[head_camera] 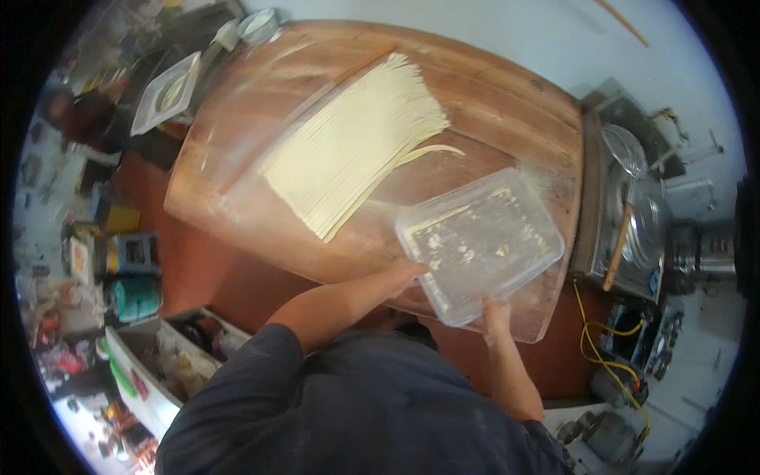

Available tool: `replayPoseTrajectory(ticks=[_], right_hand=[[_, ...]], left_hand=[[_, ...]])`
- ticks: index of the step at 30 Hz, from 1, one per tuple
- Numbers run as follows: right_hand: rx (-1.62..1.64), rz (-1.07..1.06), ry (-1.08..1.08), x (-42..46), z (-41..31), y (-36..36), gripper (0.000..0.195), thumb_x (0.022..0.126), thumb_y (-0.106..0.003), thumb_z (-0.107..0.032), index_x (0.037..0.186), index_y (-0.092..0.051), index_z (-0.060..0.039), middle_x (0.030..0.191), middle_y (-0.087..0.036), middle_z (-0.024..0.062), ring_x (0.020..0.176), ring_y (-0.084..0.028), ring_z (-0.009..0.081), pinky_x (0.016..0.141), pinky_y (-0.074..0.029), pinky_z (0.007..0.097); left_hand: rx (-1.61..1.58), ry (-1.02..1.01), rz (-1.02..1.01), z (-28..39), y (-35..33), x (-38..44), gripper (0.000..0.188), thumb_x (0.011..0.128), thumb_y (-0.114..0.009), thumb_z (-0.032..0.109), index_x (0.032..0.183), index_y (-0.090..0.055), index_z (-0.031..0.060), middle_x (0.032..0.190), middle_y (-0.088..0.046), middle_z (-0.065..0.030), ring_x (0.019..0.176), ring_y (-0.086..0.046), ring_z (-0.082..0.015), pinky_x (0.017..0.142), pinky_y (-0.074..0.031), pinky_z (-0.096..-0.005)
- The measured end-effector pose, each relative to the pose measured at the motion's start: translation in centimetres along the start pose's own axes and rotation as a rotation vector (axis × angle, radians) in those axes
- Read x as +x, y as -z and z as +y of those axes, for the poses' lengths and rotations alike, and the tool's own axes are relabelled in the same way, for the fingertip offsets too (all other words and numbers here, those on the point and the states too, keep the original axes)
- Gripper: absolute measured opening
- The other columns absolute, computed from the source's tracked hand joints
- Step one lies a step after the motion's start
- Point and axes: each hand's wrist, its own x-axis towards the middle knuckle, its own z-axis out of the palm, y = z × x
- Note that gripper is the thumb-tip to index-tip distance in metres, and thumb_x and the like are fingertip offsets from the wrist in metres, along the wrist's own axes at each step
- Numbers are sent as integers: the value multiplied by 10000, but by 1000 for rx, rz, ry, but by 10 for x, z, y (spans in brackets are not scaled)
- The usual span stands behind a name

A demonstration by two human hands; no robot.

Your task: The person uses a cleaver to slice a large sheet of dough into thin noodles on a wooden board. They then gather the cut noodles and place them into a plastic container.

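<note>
My left hand (411, 275) grips the left edge of a translucent rectangular plastic tray (475, 249), and my right hand (495, 313) grips its near edge. The tray bears flour and small scraps, and lies over the near right part of a floured wooden worktable (249, 219). Beyond it, to the left, a sheet of pale dough cut into long thin strips (356, 142) lies diagonally on the table. One or two strips (436, 148) curve away from its right side. Along the far left side of the dough lies a long thin wooden stick (309, 117).
At the right stands a metal sink or counter with a wire strainer (624, 151) and a wooden handle (617, 246). A plastic tray (166, 95) and a bowl (259, 27) stand beyond the table's left end. A person (89, 116) is at the far left. An open white container (148, 362) stands at lower left.
</note>
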Motion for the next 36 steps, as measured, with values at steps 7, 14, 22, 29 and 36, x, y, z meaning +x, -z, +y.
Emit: replayPoseTrajectory(ticks=[7,14,22,29,36], right_hand=[[-173,-7,-23,91,17,37,364,792,-533,-11,1152,-541,43,1011,-619,120,908,-614,232,800,-503,349],[-553,153,299,58,-11,18,365,846,-539,-8,1205,-522,57,1044,-622,116,968,-597,203,857,-468,311],[-171,-607,-436,10,14,-206,421,937,-544,-203,1296,-463,-1,1205,-579,105,1108,-561,206,904,-450,331],[34,-254,-538,18,103,-369,465,959,-482,-289,1341,-417,-34,1351,-487,110,1221,-483,242,962,-400,343],[-217,-123,-551,14,108,-424,406,904,-553,-312,1253,-519,-106,1225,-538,72,1074,-491,201,932,-401,389]], left_hand=[[797,-367,83,-22,74,-17,466,873,-574,150,1307,-486,5,1154,-623,-181,1065,-591,-299,930,-456,-417],[886,-216,545,-45,185,-119,371,848,-553,232,1142,-623,17,1081,-649,-203,957,-623,-331,845,-482,-405],[453,-18,695,-96,278,-198,423,880,-554,188,1256,-542,-7,978,-679,-153,885,-652,-209,802,-500,-317],[514,-118,589,-83,356,-219,409,892,-552,206,1249,-538,7,1058,-679,-156,928,-659,-239,821,-502,-326],[549,-135,667,-86,436,-246,358,897,-571,181,1200,-566,-9,1046,-676,-175,937,-659,-253,810,-513,-335]])
